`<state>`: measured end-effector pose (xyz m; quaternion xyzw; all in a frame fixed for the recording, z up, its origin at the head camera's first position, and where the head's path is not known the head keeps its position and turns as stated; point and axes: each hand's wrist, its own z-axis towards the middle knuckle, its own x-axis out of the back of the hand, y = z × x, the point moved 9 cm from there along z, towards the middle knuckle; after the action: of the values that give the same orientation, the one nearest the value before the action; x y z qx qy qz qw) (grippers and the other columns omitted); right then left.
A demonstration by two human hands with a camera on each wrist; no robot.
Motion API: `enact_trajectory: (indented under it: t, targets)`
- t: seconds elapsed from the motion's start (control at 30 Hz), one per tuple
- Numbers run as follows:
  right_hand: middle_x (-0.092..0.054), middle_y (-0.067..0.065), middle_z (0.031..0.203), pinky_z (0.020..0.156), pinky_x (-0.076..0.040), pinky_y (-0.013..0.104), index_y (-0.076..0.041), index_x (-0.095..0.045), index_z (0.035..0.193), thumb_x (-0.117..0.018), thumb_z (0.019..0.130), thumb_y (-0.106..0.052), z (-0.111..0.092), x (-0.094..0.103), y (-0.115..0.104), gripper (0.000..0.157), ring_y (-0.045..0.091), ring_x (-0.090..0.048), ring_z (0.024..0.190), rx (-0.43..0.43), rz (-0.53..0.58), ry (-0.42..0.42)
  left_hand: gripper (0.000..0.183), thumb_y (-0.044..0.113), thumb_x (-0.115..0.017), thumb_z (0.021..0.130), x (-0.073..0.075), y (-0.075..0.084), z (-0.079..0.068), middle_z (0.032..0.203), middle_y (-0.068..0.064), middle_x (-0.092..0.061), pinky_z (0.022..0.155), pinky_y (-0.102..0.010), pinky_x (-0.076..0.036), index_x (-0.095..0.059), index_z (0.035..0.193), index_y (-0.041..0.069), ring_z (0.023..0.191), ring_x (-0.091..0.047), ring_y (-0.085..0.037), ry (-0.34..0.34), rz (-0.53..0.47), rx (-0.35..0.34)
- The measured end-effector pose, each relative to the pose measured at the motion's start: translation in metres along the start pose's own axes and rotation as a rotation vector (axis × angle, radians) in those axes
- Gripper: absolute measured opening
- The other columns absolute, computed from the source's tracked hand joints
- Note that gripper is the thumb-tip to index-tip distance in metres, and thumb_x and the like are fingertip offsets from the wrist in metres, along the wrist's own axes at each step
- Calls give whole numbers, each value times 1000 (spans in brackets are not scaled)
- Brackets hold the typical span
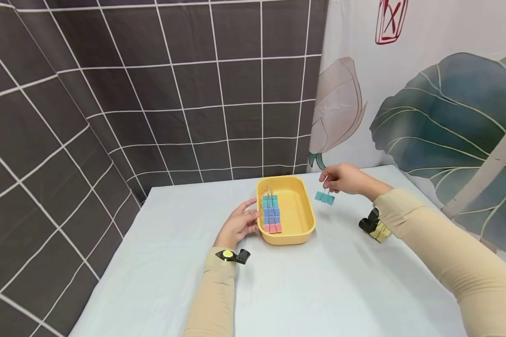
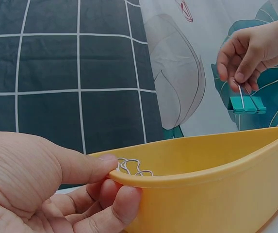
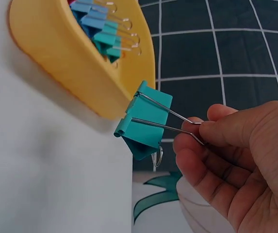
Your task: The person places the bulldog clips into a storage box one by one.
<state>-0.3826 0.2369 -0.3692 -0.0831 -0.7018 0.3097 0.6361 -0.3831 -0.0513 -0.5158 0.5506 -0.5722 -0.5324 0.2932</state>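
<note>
My right hand (image 1: 345, 179) pinches a teal binder clip (image 1: 324, 197) by one wire handle, holding it above the table just right of the yellow tray (image 1: 311, 224). In the right wrist view the clip (image 3: 146, 121) hangs from thumb and fingertips, its other handle partly showing below. My left hand (image 1: 238, 222) grips the tray's left rim, thumb on top and fingers under it, as the left wrist view shows at the rim (image 2: 187, 180). Inside the tray, along its left side, several binder clips lie in a row: teal (image 1: 270, 201), blue (image 1: 271, 215) and pink (image 1: 272, 228).
On the white table (image 1: 160, 262), yellow binder clips (image 1: 380, 232) sit to the right, partly hidden by the right wrist's camera. A dark gridded curtain (image 1: 185, 93) and a white leaf-printed curtain (image 1: 442, 107) stand behind the table.
</note>
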Motion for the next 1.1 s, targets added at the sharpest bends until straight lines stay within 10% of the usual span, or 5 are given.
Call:
enact_trajectory:
  t: [1.1]
  targets:
    - [-70,7,93,71,-59,28,-6,-68,105,-67,95,-2,16,-68,-49,11,23,-64,79,114,50,-120,58,1,-63,98,-1,3,-2,111,-12,-62,61,-25,-59,-47,150,19,81,-63,-16,-14,0,-4]
